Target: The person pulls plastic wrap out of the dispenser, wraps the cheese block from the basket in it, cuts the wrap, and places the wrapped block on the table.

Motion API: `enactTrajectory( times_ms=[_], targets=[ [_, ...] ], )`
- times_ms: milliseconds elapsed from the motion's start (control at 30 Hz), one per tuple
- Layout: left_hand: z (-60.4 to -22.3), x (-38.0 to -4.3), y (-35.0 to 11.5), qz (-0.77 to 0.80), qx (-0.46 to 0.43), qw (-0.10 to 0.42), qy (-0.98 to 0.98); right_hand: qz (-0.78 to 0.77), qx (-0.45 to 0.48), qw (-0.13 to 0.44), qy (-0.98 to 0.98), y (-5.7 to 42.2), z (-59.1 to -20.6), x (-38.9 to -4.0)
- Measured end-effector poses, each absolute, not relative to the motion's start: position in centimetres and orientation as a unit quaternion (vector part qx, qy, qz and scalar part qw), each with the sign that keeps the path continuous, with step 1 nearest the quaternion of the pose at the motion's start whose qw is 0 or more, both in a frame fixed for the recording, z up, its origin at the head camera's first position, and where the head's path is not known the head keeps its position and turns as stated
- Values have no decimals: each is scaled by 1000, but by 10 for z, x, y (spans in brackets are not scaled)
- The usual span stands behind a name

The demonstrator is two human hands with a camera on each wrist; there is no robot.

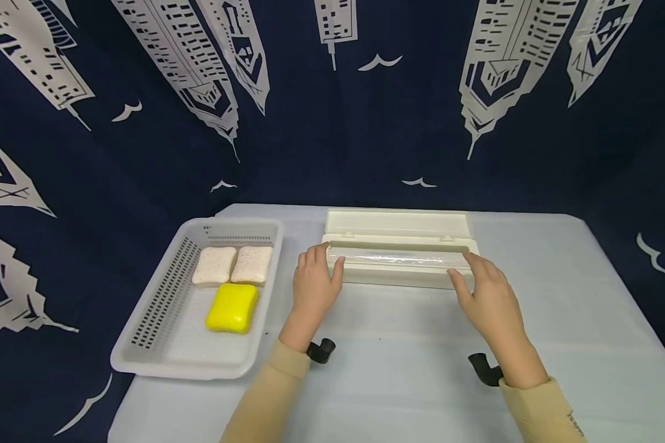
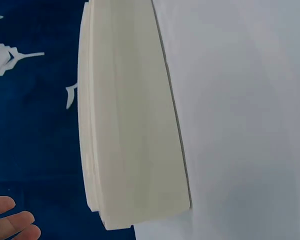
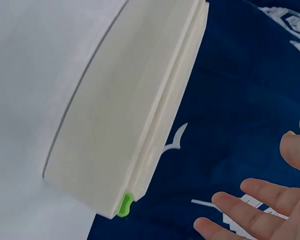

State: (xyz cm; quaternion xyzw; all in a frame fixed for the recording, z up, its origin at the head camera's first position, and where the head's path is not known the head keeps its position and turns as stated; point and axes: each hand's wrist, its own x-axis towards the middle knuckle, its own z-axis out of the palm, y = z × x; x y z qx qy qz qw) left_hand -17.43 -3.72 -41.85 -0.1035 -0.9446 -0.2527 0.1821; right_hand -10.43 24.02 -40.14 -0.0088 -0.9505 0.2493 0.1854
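A long cream plastic-wrap dispenser box (image 1: 399,278) lies across the table with its lid (image 1: 399,223) raised at the back. Inside rests a clear roll of plastic wrap (image 1: 393,256). My left hand (image 1: 314,284) is at the box's left end and my right hand (image 1: 492,304) at its right end, fingers spread and relaxed. Loose fingertips (image 2: 12,225) show at the lower corner of the left wrist view, apart from the box. In the right wrist view the fingers (image 3: 255,212) hold nothing, and a small green piece (image 3: 125,205) sits on the box's end.
On the left of the table stands a white perforated basket (image 1: 161,369). It holds two speckled whitish blocks (image 1: 214,266) and a yellow rounded block (image 1: 233,309). A dark blue curtain (image 1: 332,147) hangs behind the white table (image 1: 399,381).
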Motion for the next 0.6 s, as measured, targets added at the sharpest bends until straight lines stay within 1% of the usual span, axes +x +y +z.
enactTrajectory(
  times_ms=[167,300,433,600],
  targets=[
    [-419,-187,-39,-266,-83,176,-944,246,-41,164,-954,253,-398,-115],
    [-420,-196,-39,-292,-53,161,-941,246,-64,161,-954,261,-401,-127],
    [-422,-206,-38,-312,-14,126,-942,242,-90,150,-954,267,-404,-139],
    [-424,-216,-36,-317,26,77,-945,226,-119,116,-960,275,-406,-152]
  ],
)
